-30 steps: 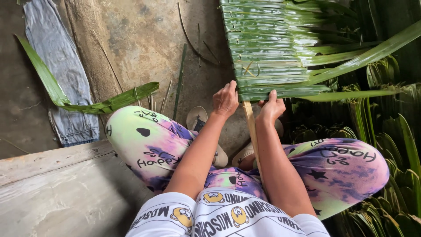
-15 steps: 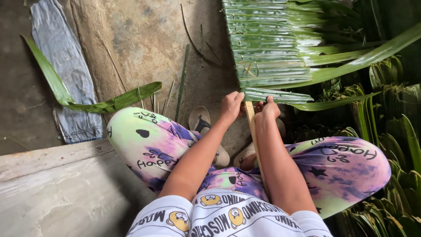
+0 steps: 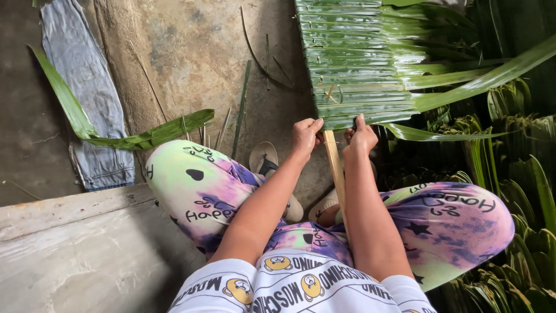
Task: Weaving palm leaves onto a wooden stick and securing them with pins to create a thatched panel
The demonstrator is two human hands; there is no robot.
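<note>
As both hands (image 3: 333,138) rose | leaf strip (image 3: 370,119) now joins panel (image 3: 347,58)

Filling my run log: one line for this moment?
left hand: gripping leaf panel edge | right hand: pressing newest leaf | wooden slat: between hands

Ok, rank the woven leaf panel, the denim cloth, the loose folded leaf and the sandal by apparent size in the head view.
1. woven leaf panel
2. denim cloth
3. loose folded leaf, thin, so it covers less than the cloth
4. sandal, partly hidden
</note>
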